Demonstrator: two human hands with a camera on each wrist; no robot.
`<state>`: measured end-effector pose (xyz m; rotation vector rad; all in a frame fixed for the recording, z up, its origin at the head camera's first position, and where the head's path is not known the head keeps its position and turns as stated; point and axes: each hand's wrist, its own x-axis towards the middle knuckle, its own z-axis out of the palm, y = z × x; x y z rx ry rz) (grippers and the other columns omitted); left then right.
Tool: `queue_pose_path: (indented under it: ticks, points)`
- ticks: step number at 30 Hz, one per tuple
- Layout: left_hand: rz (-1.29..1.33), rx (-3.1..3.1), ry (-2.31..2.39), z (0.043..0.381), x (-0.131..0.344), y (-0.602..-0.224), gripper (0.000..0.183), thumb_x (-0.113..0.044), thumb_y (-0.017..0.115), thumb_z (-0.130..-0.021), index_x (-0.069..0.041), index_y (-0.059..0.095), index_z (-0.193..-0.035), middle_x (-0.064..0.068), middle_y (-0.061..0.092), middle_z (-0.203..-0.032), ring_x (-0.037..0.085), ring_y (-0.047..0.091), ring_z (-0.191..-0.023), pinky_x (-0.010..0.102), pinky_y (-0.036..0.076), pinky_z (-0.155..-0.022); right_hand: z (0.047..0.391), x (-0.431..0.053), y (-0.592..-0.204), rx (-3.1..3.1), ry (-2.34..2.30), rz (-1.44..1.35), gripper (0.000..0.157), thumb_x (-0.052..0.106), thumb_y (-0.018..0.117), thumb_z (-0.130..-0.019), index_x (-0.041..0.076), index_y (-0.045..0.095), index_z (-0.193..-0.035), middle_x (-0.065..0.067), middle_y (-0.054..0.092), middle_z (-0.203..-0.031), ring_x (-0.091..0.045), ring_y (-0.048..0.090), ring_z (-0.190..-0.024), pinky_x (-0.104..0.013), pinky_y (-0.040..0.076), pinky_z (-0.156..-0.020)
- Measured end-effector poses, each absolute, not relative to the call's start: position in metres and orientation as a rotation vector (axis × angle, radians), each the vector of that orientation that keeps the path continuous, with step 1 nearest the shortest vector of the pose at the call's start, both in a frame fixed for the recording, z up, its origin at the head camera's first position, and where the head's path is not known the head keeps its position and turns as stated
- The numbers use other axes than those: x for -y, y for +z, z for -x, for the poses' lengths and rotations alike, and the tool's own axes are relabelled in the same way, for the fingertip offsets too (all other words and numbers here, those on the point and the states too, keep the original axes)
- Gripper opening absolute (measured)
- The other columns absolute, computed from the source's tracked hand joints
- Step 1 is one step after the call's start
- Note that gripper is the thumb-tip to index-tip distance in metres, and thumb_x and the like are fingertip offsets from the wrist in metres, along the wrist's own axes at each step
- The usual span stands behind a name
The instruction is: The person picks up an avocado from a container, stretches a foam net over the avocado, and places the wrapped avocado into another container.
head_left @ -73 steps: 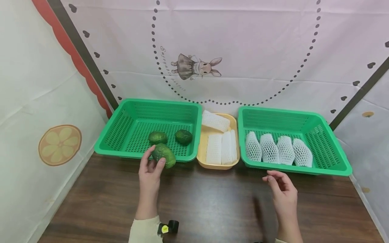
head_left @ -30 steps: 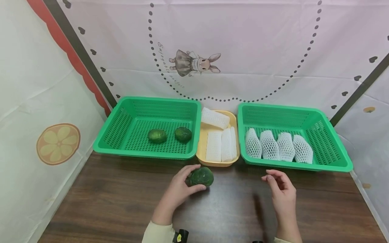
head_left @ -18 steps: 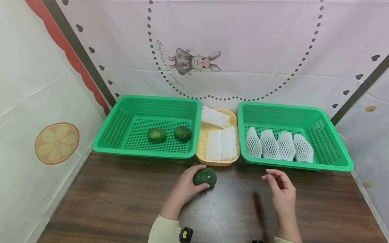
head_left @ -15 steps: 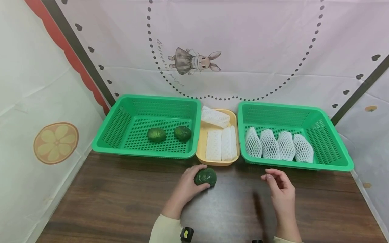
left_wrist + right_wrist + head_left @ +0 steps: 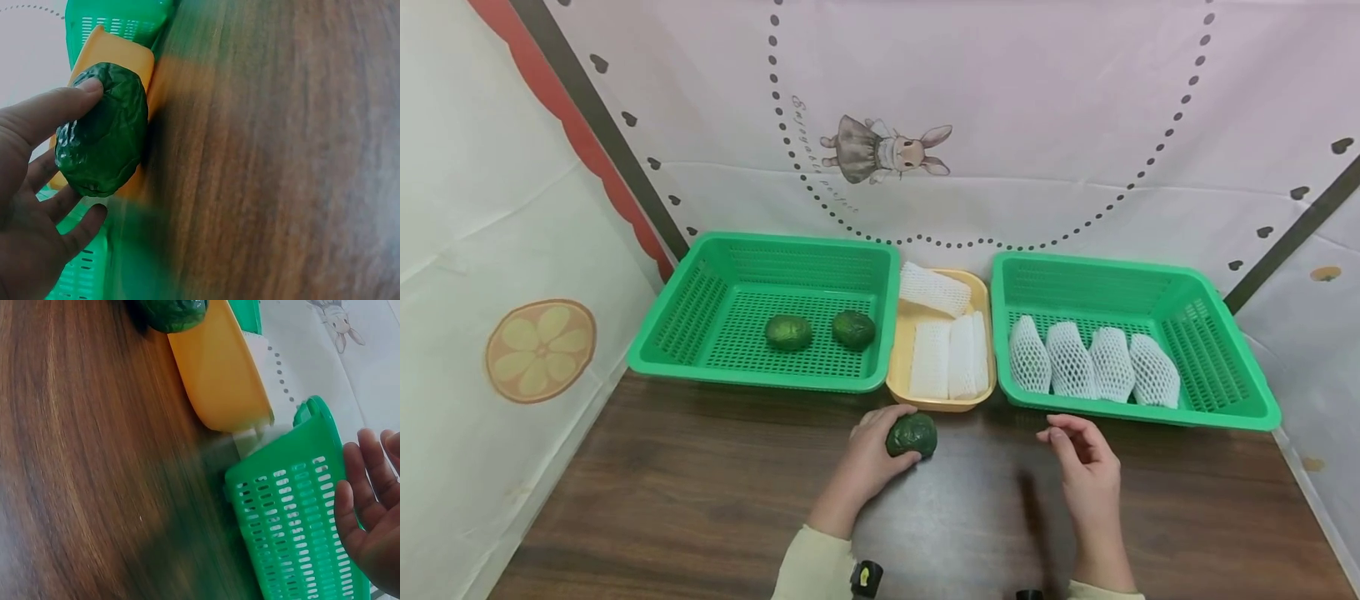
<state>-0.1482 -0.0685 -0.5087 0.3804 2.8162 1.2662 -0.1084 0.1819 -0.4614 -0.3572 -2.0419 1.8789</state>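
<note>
And the avocado is across! Over the left basket's front rim moments ago, it is now before the yellow tray, towards the middle of the desk; whether it touches down is hard to tell. The left hand has it, grip partly closed, thumb one side and fingers the other. That leaves two more avocados in the left basket, towards the desk's far left corner, and puts this one, seemingly the piece in work, beside the tray's white net sleeves. Out right, the right hand hovers, fingers loosely bent, holding nothing, near the right basket and its four netted pieces, all unmoved.
</note>
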Motion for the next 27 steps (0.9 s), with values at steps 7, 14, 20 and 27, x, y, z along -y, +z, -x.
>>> queue_pose_path:
  ticks: [7,14,20,27]
  points:
    - [-0.400,-2.784,1.327,0.145,0.073,-0.504,0.055,-0.022,0.079,-0.074,-0.019,0.055,-0.123,0.002,0.053,-0.127,0.026,0.043,-0.118,0.051,0.033,-0.095,0.114,-0.170,-0.460,2.065,1.877,0.279,0.014,0.000,0.056,-0.090,-0.007,0.061,-0.101,-0.001,0.065,-0.077,-0.011,0.060,-0.076,-0.016,0.045,-0.071]
    - [-0.358,-2.791,1.475,0.144,0.083,-0.486,0.037,-0.020,0.075,-0.079,-0.016,0.063,-0.113,-0.002,0.062,-0.111,0.018,0.053,-0.107,0.042,0.042,-0.091,0.130,-0.151,-0.434,2.128,1.859,0.112,0.012,0.000,0.055,-0.091,-0.006,0.062,-0.099,-0.007,0.064,-0.079,-0.010,0.060,-0.077,-0.017,0.046,-0.070]
    - [-0.290,-2.862,1.597,0.144,0.094,-0.473,0.023,-0.016,0.071,-0.083,-0.014,0.066,-0.105,-0.005,0.064,-0.099,0.013,0.058,-0.098,0.040,0.047,-0.085,0.163,-0.132,-0.419,2.338,1.680,-0.133,0.014,0.006,0.058,-0.091,0.000,0.064,-0.101,-0.014,0.065,-0.091,-0.015,0.059,-0.081,-0.025,0.046,-0.072]
    - [-0.292,-3.049,1.854,0.144,0.106,-0.469,0.014,-0.006,0.068,-0.084,-0.012,0.068,-0.096,-0.003,0.063,-0.092,0.010,0.056,-0.086,0.033,0.050,-0.069,0.204,-0.104,-0.431,2.762,1.307,-0.339,0.018,0.009,0.059,-0.089,0.006,0.064,-0.106,-0.008,0.063,-0.103,-0.022,0.058,-0.096,-0.038,0.048,-0.082]
